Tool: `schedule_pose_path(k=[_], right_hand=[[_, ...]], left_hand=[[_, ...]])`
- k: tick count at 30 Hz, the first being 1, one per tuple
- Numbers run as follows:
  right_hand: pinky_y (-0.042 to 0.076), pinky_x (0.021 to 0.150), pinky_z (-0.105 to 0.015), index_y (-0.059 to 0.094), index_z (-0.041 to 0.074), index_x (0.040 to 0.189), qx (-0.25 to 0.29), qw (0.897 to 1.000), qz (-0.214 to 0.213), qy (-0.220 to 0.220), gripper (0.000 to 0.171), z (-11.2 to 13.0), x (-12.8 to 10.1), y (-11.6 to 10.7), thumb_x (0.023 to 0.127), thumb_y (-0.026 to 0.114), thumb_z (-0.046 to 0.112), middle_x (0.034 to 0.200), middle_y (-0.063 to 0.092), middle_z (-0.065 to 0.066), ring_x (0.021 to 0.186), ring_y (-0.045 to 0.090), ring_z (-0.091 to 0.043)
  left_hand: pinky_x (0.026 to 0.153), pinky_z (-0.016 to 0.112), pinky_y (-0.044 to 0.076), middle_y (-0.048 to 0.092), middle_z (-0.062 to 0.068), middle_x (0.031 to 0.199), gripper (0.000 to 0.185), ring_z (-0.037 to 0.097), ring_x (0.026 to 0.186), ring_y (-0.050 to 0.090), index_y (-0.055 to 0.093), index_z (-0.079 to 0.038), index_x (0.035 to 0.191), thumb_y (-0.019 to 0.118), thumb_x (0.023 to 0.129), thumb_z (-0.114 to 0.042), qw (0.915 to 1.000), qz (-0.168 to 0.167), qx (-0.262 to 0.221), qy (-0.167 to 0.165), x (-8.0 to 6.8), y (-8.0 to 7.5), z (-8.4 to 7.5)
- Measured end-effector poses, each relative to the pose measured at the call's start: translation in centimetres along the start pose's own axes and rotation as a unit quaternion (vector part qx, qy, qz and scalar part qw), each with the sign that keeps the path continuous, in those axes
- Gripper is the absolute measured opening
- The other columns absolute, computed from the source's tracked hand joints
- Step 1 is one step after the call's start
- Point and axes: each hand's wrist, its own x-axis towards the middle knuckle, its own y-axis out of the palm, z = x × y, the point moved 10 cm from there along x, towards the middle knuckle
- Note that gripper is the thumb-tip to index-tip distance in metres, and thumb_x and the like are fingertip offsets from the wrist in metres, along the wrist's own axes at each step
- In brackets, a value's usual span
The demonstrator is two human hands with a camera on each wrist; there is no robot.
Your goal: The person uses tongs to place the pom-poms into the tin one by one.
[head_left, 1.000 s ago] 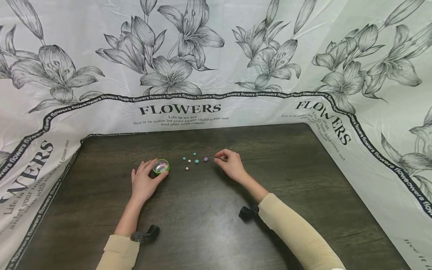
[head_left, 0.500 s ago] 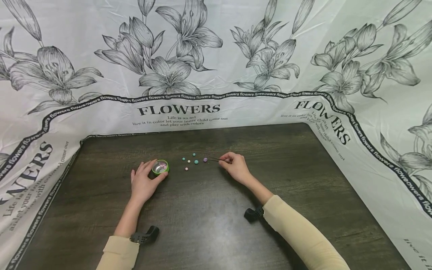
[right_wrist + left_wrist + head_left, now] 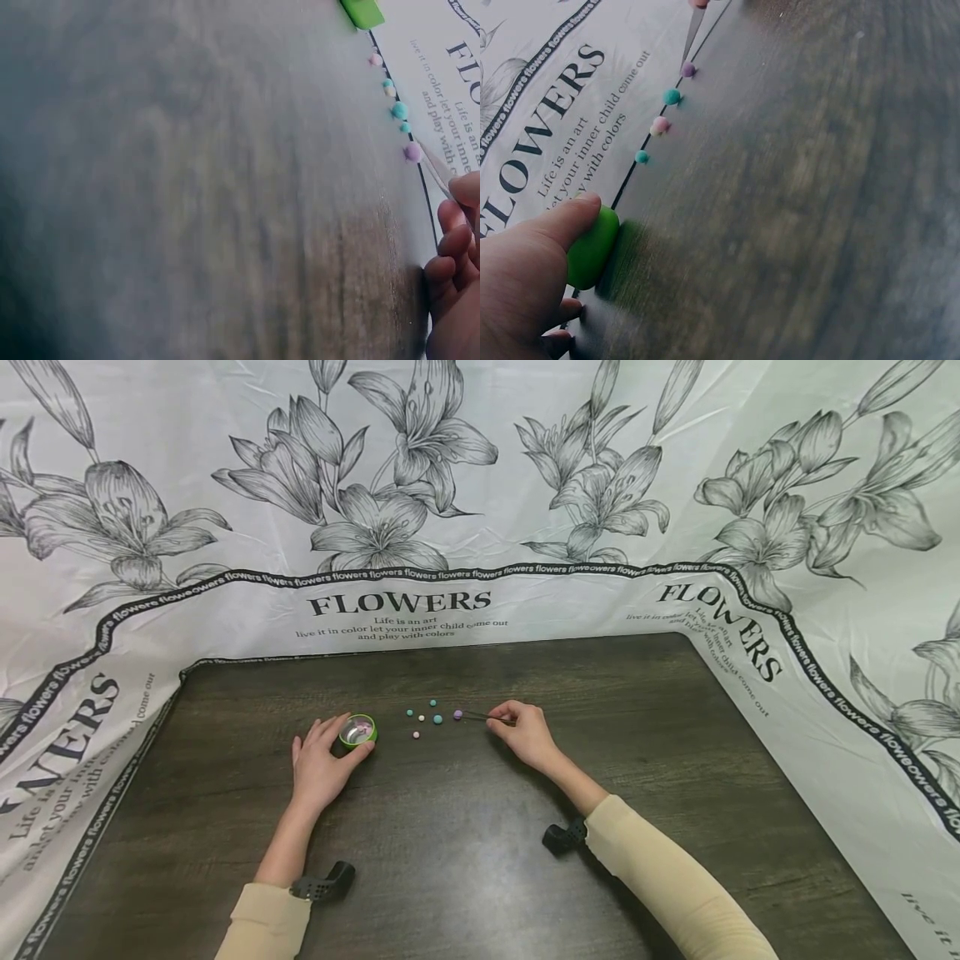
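My left hand holds a small round green bowl with a silvery inside, thumb on the near side and fingers round the far side. Something pinkish shows inside the bowl. Between thumb and fingertips my right hand pinches thin metal tweezers that point left. Their tips are right at a purple pom-pom, the rightmost of several small balls on the table. In the right wrist view the tweezer tips overlap the edge of the purple pom-pom.
Left of the purple one lie a larger teal pom-pom, two smaller teal ones, a cream one and a pale pink one. White flower-printed cloth rises behind the dark wooden table and along both sides.
My right hand has drawn back a little to the right, and the tweezer tips now meet the purple pom-pom. The left hand and bowl have stayed in place.
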Motion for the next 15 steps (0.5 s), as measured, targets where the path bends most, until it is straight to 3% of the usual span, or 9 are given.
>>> schedule_pose_path(k=[15], right_hand=[[0.058, 0.081, -0.042, 0.076, 0.007, 0.102, -0.003, 1.000, 0.003, 0.004, 0.008, -0.01, -0.23, 0.29, 0.094, 0.075, 0.009, 0.086, 0.071, 0.000, 0.091, 0.071, -0.023]], left_hand=[[0.118, 0.068, -0.002, 0.043, 0.029, 0.152, 0.072, 0.049, 0.150, 0.021, 0.049, -0.002, 0.151, 0.078, 0.093, -0.033, 1.0000, -0.001, -0.003, 0.002, -0.11, 0.06, -0.04]])
